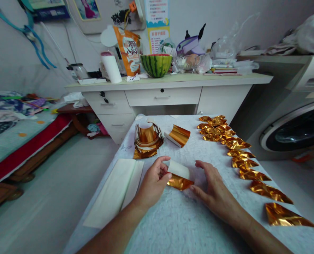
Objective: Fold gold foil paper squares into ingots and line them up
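Note:
A sheet of gold foil paper [180, 181] curls up over the table, its white back facing up along the far part and a shiny gold strip along the near edge. My left hand [156, 179] pinches its left end between thumb and fingers. At the other end, my right hand [212, 187] is open, thumb and fingers apart, with the thumb close to the sheet's near right corner; whether it touches is unclear. Beyond the hands lie another curled gold foil sheet [180, 135] and a stack of curled gold foil sheets [147, 137].
Folded gold foil pieces [243, 162] line the table's right side, the nearest one [286, 215] by the front corner. White paper sheets [114, 190] lie at left. Behind stand a cabinet [162, 95] with a watermelon half [156, 66], and a washing machine [291, 106] at right.

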### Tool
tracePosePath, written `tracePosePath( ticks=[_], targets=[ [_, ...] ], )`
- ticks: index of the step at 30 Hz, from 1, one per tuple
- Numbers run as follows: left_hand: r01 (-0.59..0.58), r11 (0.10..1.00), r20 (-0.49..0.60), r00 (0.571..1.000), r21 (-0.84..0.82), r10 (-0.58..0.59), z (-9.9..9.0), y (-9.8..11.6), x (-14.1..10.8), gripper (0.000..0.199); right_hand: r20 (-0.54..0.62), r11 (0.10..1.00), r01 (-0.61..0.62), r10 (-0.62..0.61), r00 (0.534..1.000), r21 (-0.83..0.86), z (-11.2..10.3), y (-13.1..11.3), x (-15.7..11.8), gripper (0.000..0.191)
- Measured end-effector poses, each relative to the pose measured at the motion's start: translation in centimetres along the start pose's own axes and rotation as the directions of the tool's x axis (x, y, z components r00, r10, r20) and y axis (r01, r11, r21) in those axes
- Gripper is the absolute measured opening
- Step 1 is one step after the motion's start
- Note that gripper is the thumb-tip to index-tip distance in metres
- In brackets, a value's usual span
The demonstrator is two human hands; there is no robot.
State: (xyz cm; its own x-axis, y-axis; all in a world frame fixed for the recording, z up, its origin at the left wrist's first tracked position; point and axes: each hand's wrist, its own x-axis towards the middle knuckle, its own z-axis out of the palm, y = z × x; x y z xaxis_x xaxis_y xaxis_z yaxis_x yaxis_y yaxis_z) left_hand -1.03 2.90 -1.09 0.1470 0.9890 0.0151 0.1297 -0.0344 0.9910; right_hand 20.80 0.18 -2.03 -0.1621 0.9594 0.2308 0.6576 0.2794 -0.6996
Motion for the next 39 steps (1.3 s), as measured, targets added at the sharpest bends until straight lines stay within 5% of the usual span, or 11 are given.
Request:
tracePosePath(
  ticks=[4,10,16,22,24,29,33,36,39],
  targets=[
    [-0.003,0.990,-0.085,0.996,-0.141,-0.009,0.0,0.4,0.0,0.043,-0.026,0.941,-0.169,0.184,0.982,0.292,-0.2,-0.4,0.3,0.065],
    [-0.010,0.963,-0.084,0.996,-0.269,-0.013,0.7,0.3,-0.2,0.045,0.311,0.645,-0.379,0.222,0.924,0.664,-0.2,-1.9,1.0,0.042],
    [-0.038,0.997,0.001,0.999,-0.069,0.038,1.3,0.3,-0.8,0.052,0.307,0.510,-0.424,0.300,0.903,0.748,-0.2,-1.7,1.3,0.038],
    [-0.247,0.890,-0.101,0.947,0.382,0.306,0.9,0.8,-1.9,0.051,0.242,0.572,-0.401,0.336,0.910,0.716,-0.5,-0.4,1.4,0.039],
    [-0.385,0.781,0.011,0.899,0.491,0.437,0.7,0.9,-2.2,0.052,0.241,0.574,-0.392,0.323,0.915,0.719,-0.5,-0.1,1.4,0.041],
    [-0.584,0.539,0.272,0.790,0.607,0.550,0.8,0.9,-2.5,0.054,0.248,0.556,-0.386,0.310,0.918,0.736,-0.4,-0.1,1.4,0.053],
    [-0.663,0.415,0.395,0.725,0.623,0.564,0.9,1.3,-2.4,0.028,0.265,0.575,-0.398,0.304,0.915,0.714,-0.2,-0.4,1.4,0.056],
    [-0.709,0.367,0.504,0.694,0.602,0.515,0.9,1.6,-2.3,0.012,0.210,0.712,-0.335,0.261,0.942,0.617,0.0,-0.3,1.2,0.044],
    [-0.723,0.334,0.578,0.687,0.605,0.440,1.1,1.5,-2.4,0.014,0.125,0.909,-0.231,0.199,0.972,0.348,0.1,-0.1,1.0,0.028]
  ],
)
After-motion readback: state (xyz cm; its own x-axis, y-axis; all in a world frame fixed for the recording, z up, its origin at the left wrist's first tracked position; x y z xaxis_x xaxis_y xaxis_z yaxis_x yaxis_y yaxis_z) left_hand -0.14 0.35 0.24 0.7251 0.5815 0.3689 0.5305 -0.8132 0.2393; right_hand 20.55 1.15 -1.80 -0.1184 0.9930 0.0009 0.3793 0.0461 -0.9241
